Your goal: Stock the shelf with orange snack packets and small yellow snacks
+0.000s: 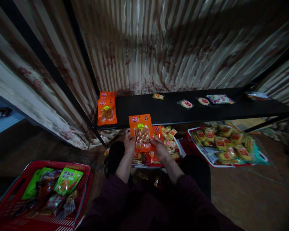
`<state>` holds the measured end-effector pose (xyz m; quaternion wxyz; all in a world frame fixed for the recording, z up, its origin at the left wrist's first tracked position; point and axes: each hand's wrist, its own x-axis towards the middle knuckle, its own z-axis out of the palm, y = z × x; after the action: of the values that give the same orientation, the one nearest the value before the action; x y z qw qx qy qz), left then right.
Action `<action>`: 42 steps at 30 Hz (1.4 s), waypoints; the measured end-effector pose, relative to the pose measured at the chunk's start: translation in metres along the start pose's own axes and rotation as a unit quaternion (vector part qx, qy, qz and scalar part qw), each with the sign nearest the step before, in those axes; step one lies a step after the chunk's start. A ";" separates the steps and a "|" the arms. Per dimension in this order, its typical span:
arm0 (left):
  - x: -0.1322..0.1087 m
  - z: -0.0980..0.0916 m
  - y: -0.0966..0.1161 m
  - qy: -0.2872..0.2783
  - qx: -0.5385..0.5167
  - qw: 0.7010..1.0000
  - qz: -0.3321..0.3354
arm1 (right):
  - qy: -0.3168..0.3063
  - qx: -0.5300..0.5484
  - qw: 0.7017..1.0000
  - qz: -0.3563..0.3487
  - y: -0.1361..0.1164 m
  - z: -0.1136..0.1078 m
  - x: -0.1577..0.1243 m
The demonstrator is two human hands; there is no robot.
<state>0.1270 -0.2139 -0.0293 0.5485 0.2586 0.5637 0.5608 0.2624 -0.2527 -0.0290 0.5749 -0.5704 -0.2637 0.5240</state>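
Note:
I hold an orange snack packet point(141, 130) upright in front of me with both hands. My left hand point(129, 143) grips its lower left edge and my right hand point(159, 148) grips its lower right edge, fingers closed on it. The packet has a clear window showing brown sticks. It hovers just before the front edge of a black shelf point(173, 110). Two or three matching orange packets point(107, 109) lie stacked at the shelf's left end. Below my hands sits a tray of mixed snacks point(170, 141).
Small wrapped snacks point(186, 103) and a pale packet point(220, 98) lie on the shelf's right part. A red-rimmed basket of yellow packets point(227, 142) stands at the right on the floor. Another red basket point(50, 192) with green and dark packets is at lower left. A striped curtain hangs behind.

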 end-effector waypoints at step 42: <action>-0.016 -0.015 0.039 -0.137 -0.073 0.985 0.072 | -0.090 -0.163 0.955 -0.232 -0.027 0.082 -0.030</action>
<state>0.1050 -0.2250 0.0082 0.5961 0.3321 0.4205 0.5980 0.1873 -0.2438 0.0226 0.5540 -0.5299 -0.5213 0.3748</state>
